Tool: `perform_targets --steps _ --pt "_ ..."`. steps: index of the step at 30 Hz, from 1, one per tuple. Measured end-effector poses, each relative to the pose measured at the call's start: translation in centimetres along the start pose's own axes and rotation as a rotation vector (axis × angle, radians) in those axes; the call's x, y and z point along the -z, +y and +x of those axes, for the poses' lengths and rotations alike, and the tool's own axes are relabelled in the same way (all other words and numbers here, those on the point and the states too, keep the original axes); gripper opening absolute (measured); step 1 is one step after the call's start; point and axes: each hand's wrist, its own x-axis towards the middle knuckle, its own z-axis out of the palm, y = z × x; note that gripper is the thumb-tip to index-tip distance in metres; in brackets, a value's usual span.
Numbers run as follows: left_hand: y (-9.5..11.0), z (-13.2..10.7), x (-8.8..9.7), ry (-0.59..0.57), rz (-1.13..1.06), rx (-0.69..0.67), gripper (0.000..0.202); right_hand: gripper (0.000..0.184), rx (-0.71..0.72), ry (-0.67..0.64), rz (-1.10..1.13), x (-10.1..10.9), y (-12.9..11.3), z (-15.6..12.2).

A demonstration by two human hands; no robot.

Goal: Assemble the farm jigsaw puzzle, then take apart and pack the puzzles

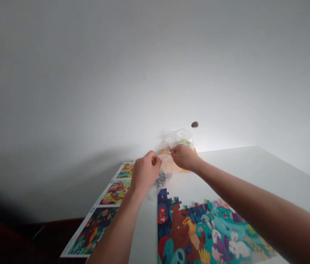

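Observation:
Both my hands are raised over the far end of the white table. My left hand [146, 170] is closed, fingers curled in. My right hand [184, 157] is closed in a pinch a little to its right. Between them hangs a see-through plastic bag [168, 164], gripped at its upper part by both hands. Small greyish pieces [161, 179] show at its bottom, too blurred to make out singly. Nearer me lies a partly assembled jigsaw puzzle [193, 231] with rabbits and a bear; its far edge is uneven. My right forearm covers part of its right side.
A picture sheet [100, 206] with several printed scenes lies along the table's left edge. Behind my right hand are crumpled clear plastic [178, 135] and an orange packet [185, 170], partly hidden. The white table [240, 165] meets a wall with a dark hole [195, 124].

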Motion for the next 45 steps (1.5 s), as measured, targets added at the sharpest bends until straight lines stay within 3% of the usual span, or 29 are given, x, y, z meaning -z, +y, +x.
perform_targets --steps 3,6,9,11,14,16,18,19,21,24,28,31,33,36,40,43,45 --pt "-2.6 0.9 1.4 0.087 -0.011 0.151 0.017 0.024 0.115 -0.146 -0.25 3.6 0.7 -3.8" --pt "-5.0 1.4 2.1 0.165 -0.068 0.241 0.019 0.038 0.049 -0.336 -0.49 6.8 4.8 -10.3" --pt "-6.6 1.2 1.8 0.139 -0.204 0.275 0.021 0.086 0.136 -0.497 -0.514 8.8 10.5 -17.6" --pt "-6.7 0.0 1.3 0.085 -0.295 0.3 0.022 0.104 0.21 -0.606 -0.489 9.3 13.7 -21.5" --pt "-5.1 -4.6 0.4 0.129 -0.225 0.206 0.037 0.101 0.258 -0.623 -0.464 9.2 16.2 -24.7" --pt "-3.7 -9.1 -0.3 0.063 -0.168 0.002 0.032 0.096 0.29 -0.602 -0.447 9.0 16.6 -25.2" --pt "-3.0 -13.6 -1.2 -0.287 -0.167 -0.289 0.032 0.094 0.308 -0.588 -0.448 9.0 16.2 -25.2" --pt "-2.9 -15.6 -1.7 -0.437 -0.152 -0.396 0.045 0.093 0.311 -0.578 -0.453 9.1 16.0 -25.1" --pt "-3.4 -18.2 -2.8 -0.629 -0.126 -0.526 0.072 0.092 0.318 -0.565 -0.467 9.2 15.6 -25.2" --pt "-4.0 -19.2 -4.1 -0.733 -0.13 -0.533 0.064 0.085 0.321 -0.542 -0.482 8.8 15.9 -25.6" --pt "-2.6 -17.1 -5.0 -0.752 -0.177 -0.394 0.05 0.067 0.075 -0.33 -0.596 6.9 16.9 -25.7" --pt "-0.9 -14.7 -6.5 -0.767 -0.191 -0.372 0.061 0.082 -0.164 -0.121 -0.743 5.5 16.9 -24.6" --pt "0.2 -13.1 -8.2 -0.748 -0.186 -0.365 0.074 0.088 -0.318 -0.067 -0.84 5.3 16.3 -23.3" --pt "2.0 -11.2 -11.1 -0.688 -0.173 -0.369 0.078 0.087 -0.53 -0.129 -0.894 5.7 14.9 -21.3" --pt "3.7 -10.4 -13.7 -0.544 -0.119 -0.326 0.081 0.079 -0.702 -0.279 -0.809 6.4 14.1 -18.9" --pt "3.7 -10.5 -14.3 -0.515 -0.134 -0.317 0.067 0.075 -0.726 -0.317 -0.735 7.0 15.3 -18.1" --pt "3.3 -10.5 -14.4 -0.52 -0.159 -0.305 0.061 0.061 -0.674 -0.336 -0.662 7.6 16.7 -18.0"
